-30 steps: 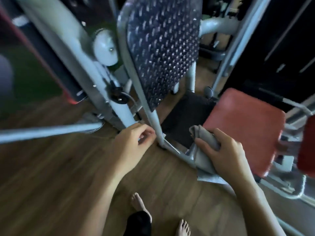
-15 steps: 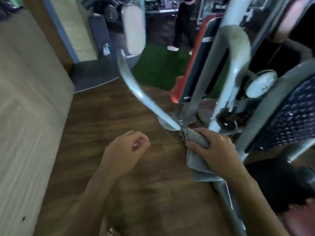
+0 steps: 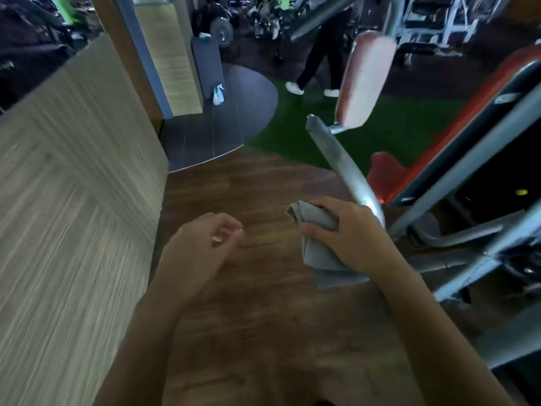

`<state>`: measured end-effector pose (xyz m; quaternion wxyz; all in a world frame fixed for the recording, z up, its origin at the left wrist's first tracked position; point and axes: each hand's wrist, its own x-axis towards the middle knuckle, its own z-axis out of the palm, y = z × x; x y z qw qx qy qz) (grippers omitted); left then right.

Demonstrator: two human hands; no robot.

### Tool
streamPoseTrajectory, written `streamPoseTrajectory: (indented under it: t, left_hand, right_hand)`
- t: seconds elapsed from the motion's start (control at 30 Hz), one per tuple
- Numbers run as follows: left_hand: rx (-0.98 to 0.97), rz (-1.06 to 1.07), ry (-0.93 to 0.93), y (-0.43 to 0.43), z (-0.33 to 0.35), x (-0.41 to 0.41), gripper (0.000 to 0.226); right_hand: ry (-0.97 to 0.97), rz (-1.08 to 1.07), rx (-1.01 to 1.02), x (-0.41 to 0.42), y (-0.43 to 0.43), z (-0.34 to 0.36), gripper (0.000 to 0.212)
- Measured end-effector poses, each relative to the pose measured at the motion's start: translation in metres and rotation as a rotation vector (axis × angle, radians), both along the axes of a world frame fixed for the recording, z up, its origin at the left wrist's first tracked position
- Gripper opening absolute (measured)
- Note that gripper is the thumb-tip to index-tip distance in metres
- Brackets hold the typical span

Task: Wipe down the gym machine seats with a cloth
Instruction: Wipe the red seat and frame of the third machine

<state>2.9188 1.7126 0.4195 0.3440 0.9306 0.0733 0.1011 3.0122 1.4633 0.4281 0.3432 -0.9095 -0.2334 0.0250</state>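
Low over the wooden floor, the right hand gripped a folded grey cloth, its fingers closed around the upper fold while the loose end hung below the wrist. The hand sat against the lower end of a curved grey metal bar of the gym machine, and the cloth was bunched just left of that bar. Beside it, well apart, the left hand hovered empty above the floor with its fingers loosely curled inward, holding nothing. A red seat pad showed just behind the bar, and a pale upright pad stood on a bracket at the bar's upper end. A light wood-grain wall panel filled the left side. Farther back, another person's legs stood at the edge of green turf. The view was blurred.
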Motion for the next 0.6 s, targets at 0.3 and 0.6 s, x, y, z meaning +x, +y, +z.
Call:
streamPoseTrajectory:
  t: [0.3, 0.6]
  left_hand:
    - [-0.011, -0.01, 0.016, 0.104, -0.024, 0.159, 0.018]
    - [0.013, -0.008, -0.002, 0.206, -0.013, 0.33, 0.016]
  right_hand:
    - [0.051, -0.029, -0.017, 0.147, 0.107, -0.039, 0.035]
    - [0.028, -0.092, 0.005, 0.319, 0.205, -0.032, 0.026]
